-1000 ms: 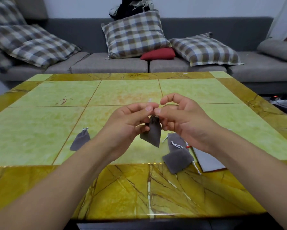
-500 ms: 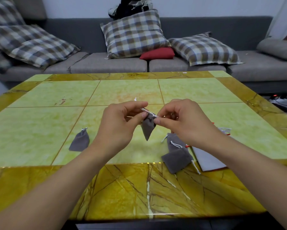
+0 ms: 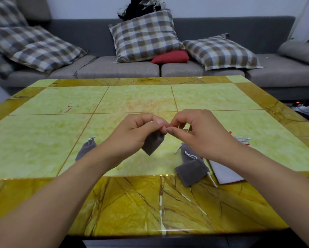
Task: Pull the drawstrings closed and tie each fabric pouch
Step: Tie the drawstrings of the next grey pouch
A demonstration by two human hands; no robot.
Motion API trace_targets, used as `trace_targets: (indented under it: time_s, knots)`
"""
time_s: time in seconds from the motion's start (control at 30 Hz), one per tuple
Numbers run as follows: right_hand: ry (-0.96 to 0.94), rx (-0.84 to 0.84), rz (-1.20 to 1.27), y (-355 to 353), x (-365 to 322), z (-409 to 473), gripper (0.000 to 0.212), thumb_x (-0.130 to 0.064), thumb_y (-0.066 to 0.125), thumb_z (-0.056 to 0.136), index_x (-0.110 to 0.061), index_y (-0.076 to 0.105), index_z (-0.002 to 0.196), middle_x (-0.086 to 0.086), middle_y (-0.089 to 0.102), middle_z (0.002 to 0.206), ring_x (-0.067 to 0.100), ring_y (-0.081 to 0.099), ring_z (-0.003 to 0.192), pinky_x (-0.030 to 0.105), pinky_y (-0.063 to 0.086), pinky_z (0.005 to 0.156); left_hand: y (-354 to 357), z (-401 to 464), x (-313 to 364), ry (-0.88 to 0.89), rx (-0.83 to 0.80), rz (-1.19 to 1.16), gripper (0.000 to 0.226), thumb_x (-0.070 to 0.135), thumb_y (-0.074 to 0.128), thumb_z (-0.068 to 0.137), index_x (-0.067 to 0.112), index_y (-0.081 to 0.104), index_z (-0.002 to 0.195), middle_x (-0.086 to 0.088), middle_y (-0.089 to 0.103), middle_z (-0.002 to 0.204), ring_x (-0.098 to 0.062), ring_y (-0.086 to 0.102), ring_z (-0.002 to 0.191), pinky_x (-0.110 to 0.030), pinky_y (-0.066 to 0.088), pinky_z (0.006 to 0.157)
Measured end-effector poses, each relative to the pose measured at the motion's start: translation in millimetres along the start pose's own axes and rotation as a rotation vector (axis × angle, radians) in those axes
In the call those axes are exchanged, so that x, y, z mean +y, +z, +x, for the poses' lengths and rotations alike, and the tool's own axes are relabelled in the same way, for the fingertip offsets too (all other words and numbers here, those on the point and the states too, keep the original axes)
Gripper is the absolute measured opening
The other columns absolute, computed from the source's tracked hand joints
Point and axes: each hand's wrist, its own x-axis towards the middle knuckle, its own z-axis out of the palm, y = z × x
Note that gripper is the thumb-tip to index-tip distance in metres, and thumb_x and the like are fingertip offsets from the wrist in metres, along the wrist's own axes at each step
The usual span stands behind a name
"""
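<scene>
At your 10 o'clock a tied grey pouch (image 3: 86, 148) lies on the marble table (image 3: 43, 140). Your left hand (image 3: 132, 135) pinches the neck of the held grey pouch (image 3: 152, 144), hanging above the table at centre. Your right hand (image 3: 198, 135) pinches at the same neck, fingertips meeting. At 4 o'clock two more pouches (image 3: 191, 170) lie overlapping beside a white sheet (image 3: 225, 173).

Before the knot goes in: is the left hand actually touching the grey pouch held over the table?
Touching. The head view shows the left hand pinching the top of the held pouch, which hangs from its fingertips above the table.
</scene>
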Motion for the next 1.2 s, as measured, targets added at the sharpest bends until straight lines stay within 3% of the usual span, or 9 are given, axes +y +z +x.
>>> trace_targets:
  time_s: [0.07,0.13,0.23,0.37,0.5,0.63,0.87,1.0,1.2]
  knots:
    - [-0.014,0.020,0.017,-0.8,1.5,0.3,0.013,-0.031,0.070,0.090,-0.021,0.075,0.083,-0.013,0.067,0.074,0.002,0.060,0.073,0.014,0.039,0.061,1.7,2.7,-1.2,-0.053,0.034,-0.109,0.030,0.017,0.048,0.100,0.010,0.074,0.086,-0.015,0.072,0.104,-0.022,0.064,0.088,-0.030,0.045,0.080]
    - [-0.022,0.024,0.025,-2.0,2.3,0.7,0.012,-0.030,0.071,0.089,-0.021,0.077,0.084,-0.011,0.069,0.072,0.005,0.061,0.070,0.020,0.043,0.060,1.6,5.1,-3.4,-0.091,0.056,-0.187,0.027,0.017,0.051,0.099,0.009,0.076,0.090,-0.009,0.075,0.098,-0.012,0.065,0.085,-0.024,0.048,0.075]
    - [-0.015,0.064,0.093,-4.1,0.9,-0.1,0.008,-0.027,0.075,0.085,-0.021,0.080,0.084,-0.012,0.069,0.067,0.005,0.061,0.063,0.013,0.040,0.056,0.2,5.6,-5.3,-0.058,0.070,-0.161,0.021,0.014,0.058,0.095,0.007,0.077,0.093,-0.006,0.076,0.096,-0.012,0.068,0.087,-0.019,0.052,0.074]
    - [-0.011,0.112,0.278,-8.0,-1.0,-0.4,0.006,-0.018,0.078,0.082,-0.017,0.081,0.087,-0.007,0.072,0.067,0.009,0.067,0.063,0.022,0.055,0.061,-4.3,3.4,-3.3,0.043,0.065,-0.119,0.015,0.009,0.062,0.091,0.007,0.078,0.091,-0.007,0.077,0.096,-0.019,0.071,0.096,-0.025,0.056,0.082]
    - [-0.060,0.100,0.392,-10.5,-4.6,-0.7,0.022,-0.013,0.080,0.080,-0.014,0.078,0.102,-0.002,0.075,0.070,0.010,0.070,0.065,0.032,0.059,0.069,-6.5,0.7,-0.4,0.070,0.087,-0.082,0.013,0.009,0.066,0.089,0.008,0.079,0.088,-0.007,0.078,0.090,-0.021,0.072,0.091,-0.033,0.057,0.082]
    - [-0.154,0.040,0.305,-6.9,-10.0,-2.8,0.018,-0.012,0.079,0.080,-0.020,0.079,0.096,-0.006,0.076,0.075,0.007,0.071,0.070,0.025,0.056,0.066,-7.2,-2.5,-1.2,0.081,0.043,0.046,0.013,0.012,0.068,0.089,0.010,0.080,0.087,-0.011,0.077,0.086,-0.036,0.068,0.093,-0.055,0.051,0.088]
    - [-0.112,0.045,0.327,-10.3,-5.0,0.6,0.006,-0.014,0.080,0.081,-0.012,0.079,0.086,-0.003,0.073,0.070,0.010,0.067,0.065,0.024,0.053,0.061,-9.1,-4.6,3.2,0.091,-0.027,0.076,0.020,0.013,0.058,0.096,0.015,0.078,0.100,0.002,0.077,0.097,-0.016,0.071,0.098,-0.040,0.055,0.093]
    - [-0.155,-0.034,0.188,-8.3,-4.0,-0.3,0.007,-0.019,0.078,0.082,-0.016,0.074,0.087,-0.005,0.070,0.066,0.012,0.067,0.063,0.031,0.054,0.062,-10.8,-4.5,-0.4,0.107,-0.082,0.174,0.020,0.011,0.058,0.097,0.013,0.078,0.100,-0.001,0.077,0.095,-0.024,0.070,0.097,-0.046,0.053,0.090]
    - [-0.207,-0.152,0.030,-6.4,-5.2,0.8,0.001,-0.016,0.066,0.092,-0.017,0.065,0.092,-0.007,0.062,0.068,0.016,0.060,0.065,0.040,0.050,0.063,-11.2,-5.6,-2.5,0.108,-0.111,0.195,0.017,0.012,0.062,0.095,0.012,0.079,0.097,-0.005,0.077,0.091,-0.027,0.070,0.089,-0.037,0.053,0.077]
